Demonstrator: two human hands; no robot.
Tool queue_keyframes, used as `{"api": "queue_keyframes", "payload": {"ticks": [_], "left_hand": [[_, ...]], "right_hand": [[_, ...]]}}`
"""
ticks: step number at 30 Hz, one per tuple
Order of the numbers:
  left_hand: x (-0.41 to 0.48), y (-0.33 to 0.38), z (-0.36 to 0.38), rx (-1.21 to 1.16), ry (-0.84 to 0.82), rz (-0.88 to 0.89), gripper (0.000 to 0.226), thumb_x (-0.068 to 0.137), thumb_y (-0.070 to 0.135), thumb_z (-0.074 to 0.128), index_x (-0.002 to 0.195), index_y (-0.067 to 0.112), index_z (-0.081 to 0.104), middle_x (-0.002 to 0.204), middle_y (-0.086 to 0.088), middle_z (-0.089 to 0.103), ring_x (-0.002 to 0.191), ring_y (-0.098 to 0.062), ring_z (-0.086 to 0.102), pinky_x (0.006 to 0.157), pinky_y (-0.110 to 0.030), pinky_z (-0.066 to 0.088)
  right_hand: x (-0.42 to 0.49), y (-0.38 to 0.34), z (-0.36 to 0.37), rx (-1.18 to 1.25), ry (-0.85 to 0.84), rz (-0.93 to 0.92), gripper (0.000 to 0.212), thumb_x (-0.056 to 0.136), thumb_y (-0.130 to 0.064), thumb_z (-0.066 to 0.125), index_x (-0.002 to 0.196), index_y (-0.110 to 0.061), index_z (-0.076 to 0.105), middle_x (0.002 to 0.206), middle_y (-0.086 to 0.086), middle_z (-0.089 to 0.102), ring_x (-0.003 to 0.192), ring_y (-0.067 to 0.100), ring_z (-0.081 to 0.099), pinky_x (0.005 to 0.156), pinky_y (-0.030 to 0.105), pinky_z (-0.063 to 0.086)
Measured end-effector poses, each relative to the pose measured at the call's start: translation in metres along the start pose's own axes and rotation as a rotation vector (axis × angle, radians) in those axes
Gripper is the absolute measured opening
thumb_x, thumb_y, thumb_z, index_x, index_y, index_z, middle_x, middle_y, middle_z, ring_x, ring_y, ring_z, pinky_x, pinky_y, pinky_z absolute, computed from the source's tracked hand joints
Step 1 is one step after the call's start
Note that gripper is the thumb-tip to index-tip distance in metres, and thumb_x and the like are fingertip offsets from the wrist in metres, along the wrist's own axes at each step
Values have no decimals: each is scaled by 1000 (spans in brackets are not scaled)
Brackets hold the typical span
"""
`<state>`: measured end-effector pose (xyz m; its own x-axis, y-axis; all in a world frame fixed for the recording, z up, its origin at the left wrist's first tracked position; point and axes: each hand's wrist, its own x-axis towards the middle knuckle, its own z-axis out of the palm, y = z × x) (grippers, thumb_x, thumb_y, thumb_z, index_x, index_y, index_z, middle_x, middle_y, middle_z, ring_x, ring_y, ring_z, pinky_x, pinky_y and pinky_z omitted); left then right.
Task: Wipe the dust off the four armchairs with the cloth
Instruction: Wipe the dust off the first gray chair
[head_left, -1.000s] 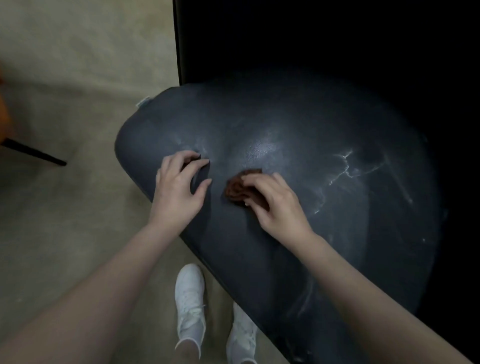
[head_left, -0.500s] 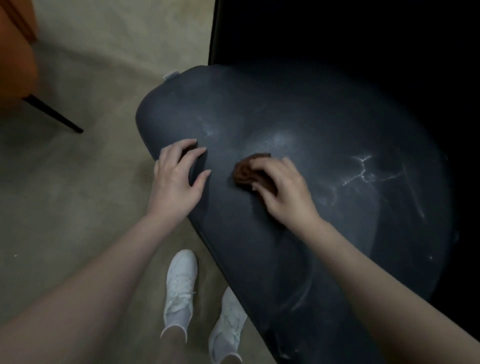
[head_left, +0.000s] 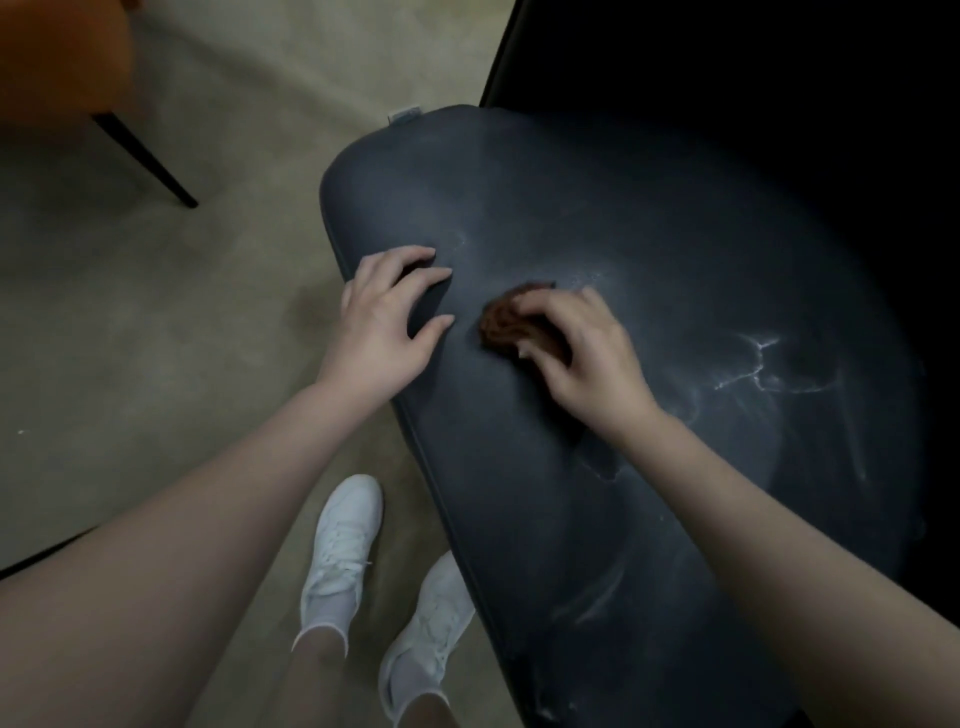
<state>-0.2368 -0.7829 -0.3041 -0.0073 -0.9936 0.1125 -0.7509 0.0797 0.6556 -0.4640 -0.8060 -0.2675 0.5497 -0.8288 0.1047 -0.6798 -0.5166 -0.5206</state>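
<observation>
A dark grey armchair (head_left: 649, 234) fills the middle and right of the view, its rounded padded surface streaked with pale dust marks on the right. My right hand (head_left: 587, 353) holds a crumpled brown cloth (head_left: 509, 322) against the padding near the centre, fingers curled over it. To the cloth's left, my left hand (head_left: 384, 322) rests on the chair's left edge, fingers spread and bent, holding nothing.
An orange armchair (head_left: 57, 57) with a thin black leg (head_left: 150, 161) stands at the top left on beige floor (head_left: 130, 338). My white shoes (head_left: 343, 561) stand just left of the dark chair. Black shadow covers the top right.
The view has shifted, bringing the orange chair further into sight. The cloth and my right hand have slid slightly across the padding. My left hand stays on the chair's edge.
</observation>
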Motion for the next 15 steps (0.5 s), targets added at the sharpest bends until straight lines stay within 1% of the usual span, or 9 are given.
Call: {"api": "queue_keyframes", "payload": {"ticks": [3,5,7,9,11,13,15], "left_hand": [[-3,3,2,21,3,15,46,82,37,61,117,9,68,128,-10,60,119,-34,51,98,-50,44],[-6,6,3,30,-5,21,45,82,36,63,118,9,68,130,-10,59,120,-33,49,99,-50,43],[-6,6,2,39,-24,20,47,83,38,62,120,10,66,132,-9,57,121,-32,47,100,-50,43],[-6,6,1,60,-41,25,50,84,43,56,122,10,64,133,-8,56,122,-29,44,100,-49,42],[-6,6,0,71,-48,26,53,85,45,53,124,11,63,135,-8,55,123,-27,41,101,-48,41],[-8,7,2,64,-42,28,53,86,44,52,126,11,62,136,-8,54,125,-27,41,101,-47,40],[-12,7,5,71,-27,30,51,88,40,53,128,10,60,139,-8,53,128,-28,41,102,-48,39]], "right_hand": [[-33,-7,-6,68,-152,-90,26,87,-13,68,112,-8,63,119,3,66,98,27,57,89,33,47],[-43,-3,-15,77,-185,-100,25,89,-15,67,113,-7,64,118,2,66,99,24,57,91,30,46],[-41,8,-21,42,-93,-52,26,89,-16,65,112,-5,65,114,6,68,100,20,56,92,30,45],[-34,16,-26,-3,56,82,27,87,-16,63,112,-4,65,111,8,68,101,19,53,92,35,44],[-30,14,-22,-17,160,186,26,85,-14,64,110,-4,65,109,9,68,98,20,52,89,34,44],[-35,-1,-9,-17,171,180,26,83,-11,67,108,-4,65,109,10,68,97,24,54,89,31,41],[-50,-22,4,12,84,107,26,84,-10,68,110,-4,64,111,8,67,98,30,59,91,31,42]]}}
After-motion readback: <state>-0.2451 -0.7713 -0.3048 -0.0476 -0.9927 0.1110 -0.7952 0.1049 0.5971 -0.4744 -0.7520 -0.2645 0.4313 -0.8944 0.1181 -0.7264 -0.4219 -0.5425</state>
